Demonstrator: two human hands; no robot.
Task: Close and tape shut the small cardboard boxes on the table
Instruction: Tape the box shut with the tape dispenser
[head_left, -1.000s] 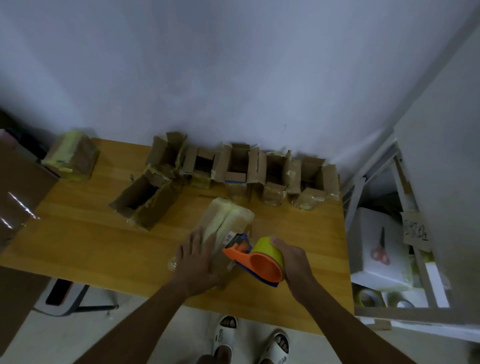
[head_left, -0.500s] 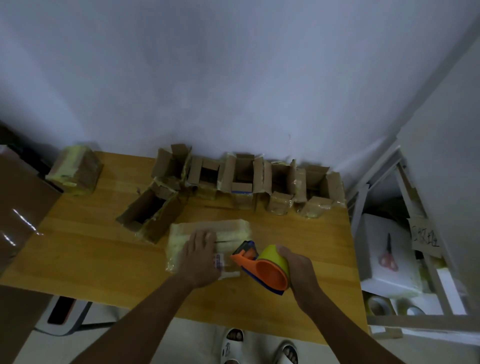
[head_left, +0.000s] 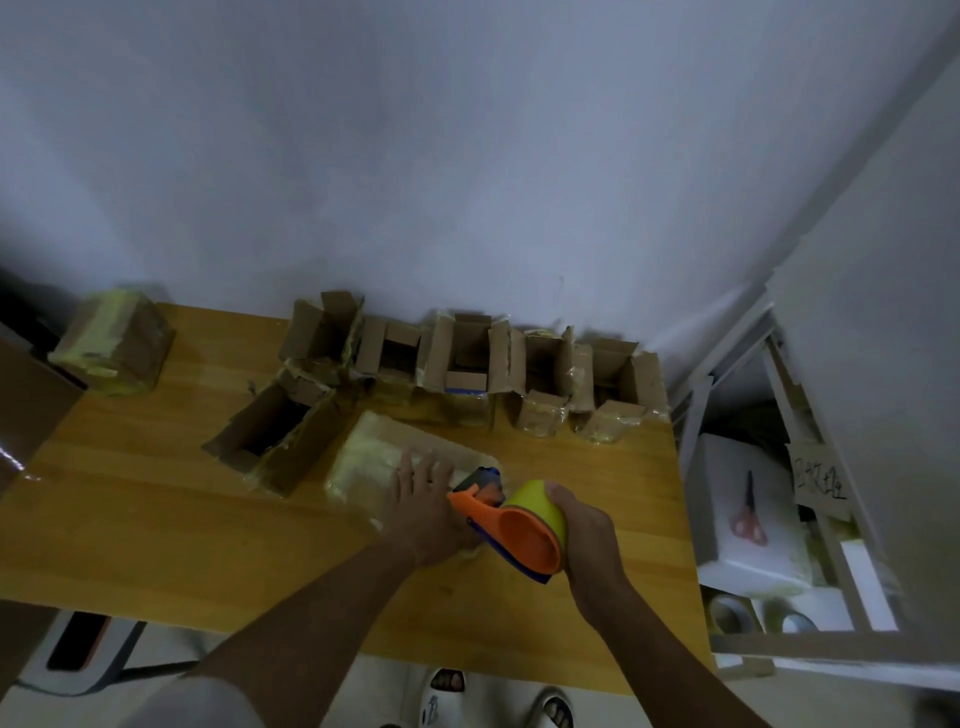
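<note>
A closed, tape-wrapped cardboard box lies flat in the middle of the wooden table. My left hand presses flat on its near end with fingers spread. My right hand grips an orange tape dispenser with a yellow tape roll, its blue nose against the box beside my left hand. An open box lies left of it. Several open boxes stand in a row along the wall.
A taped box sits at the table's far left corner. A brown carton stands off the left edge. Right of the table, a white shelf holds red scissors and tape rolls. My feet in slippers show below the front edge.
The taped box has turned under my left hand, from pointing away to lying crosswise and then angled. The dispenser has stayed at the box's near end in my right hand.
</note>
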